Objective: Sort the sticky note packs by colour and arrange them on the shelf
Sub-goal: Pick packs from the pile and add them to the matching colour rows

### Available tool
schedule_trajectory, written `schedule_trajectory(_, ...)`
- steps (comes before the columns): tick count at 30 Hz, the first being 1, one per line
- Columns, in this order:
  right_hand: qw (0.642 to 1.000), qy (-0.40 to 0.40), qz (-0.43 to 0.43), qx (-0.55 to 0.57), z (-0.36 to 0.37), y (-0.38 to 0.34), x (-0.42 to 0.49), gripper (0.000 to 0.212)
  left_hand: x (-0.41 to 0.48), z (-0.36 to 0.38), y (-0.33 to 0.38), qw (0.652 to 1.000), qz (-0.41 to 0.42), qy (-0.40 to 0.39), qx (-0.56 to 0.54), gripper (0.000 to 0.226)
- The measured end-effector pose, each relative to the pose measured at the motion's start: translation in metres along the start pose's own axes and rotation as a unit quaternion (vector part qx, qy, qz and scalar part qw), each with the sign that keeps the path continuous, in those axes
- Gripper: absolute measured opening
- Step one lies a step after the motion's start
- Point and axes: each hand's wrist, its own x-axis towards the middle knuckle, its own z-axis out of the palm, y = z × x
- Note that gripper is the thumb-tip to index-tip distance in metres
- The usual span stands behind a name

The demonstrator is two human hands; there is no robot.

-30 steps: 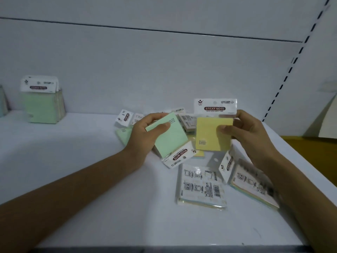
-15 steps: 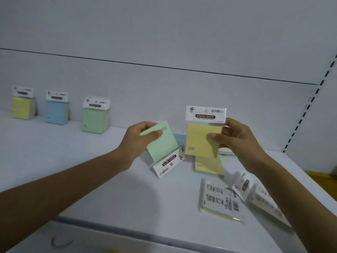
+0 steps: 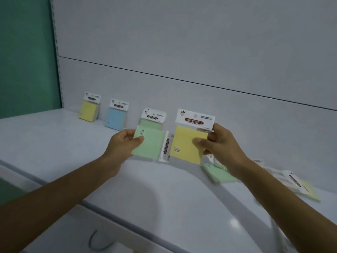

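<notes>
Fingers (image 3: 139, 140) of the left hand (image 3: 122, 148) are gripping a green pack (image 3: 148, 145) by its left edge. The thumb is pressing on the front face and the other fingers are curling behind it. This pack is being held above the shelf (image 3: 54, 143), turned sideways, so that its white header card is pointing right, toward the other hand.

The right hand (image 3: 223, 148) is gripping a yellow pack (image 3: 186, 145) by its right edge. Its thumb is pressing on the front face and the remaining fingers are wrapping behind the pad. That pack is hanging upright, with its header card on top and the words "STICKY NOTE" facing the camera. Both held packs are sitting just beside each other in the air; whether their edges are touching cannot be told.

Three packs are standing upright in a row along the back panel (image 3: 200, 52), headers up:
- a rear yellow pack (image 3: 89, 111) is standing at the left end;
- a rear blue pack (image 3: 116, 117) is standing in the middle;
- a rear green pack (image 3: 155, 116) is standing at the right end, partly hidden behind the held green pack.

Beside the right forearm, a loose green pack (image 3: 218, 173) is lying flat on the shelf. Further right, a loose pile (image 3: 295, 181) of packs is lying on the shelf, blurred; one pale yellow pad and a white header are showing in it. At the far left, a teal wall (image 3: 25, 52) is showing beyond a perforated upright (image 3: 54, 42).
</notes>
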Motion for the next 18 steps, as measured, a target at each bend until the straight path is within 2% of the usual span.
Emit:
schedule_trajectory(3,1.0,0.022,0.001,-0.001,0.033,-0.005,0.022,0.034,0.022,-0.031,-0.001,0.999,-0.014,-0.043,0.026,0.02)
schedule_trajectory(6,0.997,0.079,0.014,0.015,0.066,-0.011,0.048,0.029,0.042,-0.067,-0.008,0.985,0.02,-0.103,0.138,0.039)
schedule_trajectory(9,0.984,0.147,0.054,0.08,0.094,-0.009,0.07,0.02,0.061,-0.099,-0.009,0.941,0.11,-0.163,0.276,0.025)
schedule_trajectory(11,0.97,0.181,0.09,0.137,0.112,-0.007,0.082,0.011,0.075,-0.116,-0.005,0.912,0.151,-0.177,0.337,0.022)
schedule_trajectory(14,0.944,0.207,0.131,0.221,0.139,-0.002,0.094,0.013,0.094,-0.133,0.0,0.902,0.176,-0.184,0.349,0.018)
schedule_trajectory(18,0.933,0.216,0.149,0.244,0.178,0.002,0.104,0.015,0.123,-0.161,0.0,0.921,0.163,-0.211,0.282,0.021)
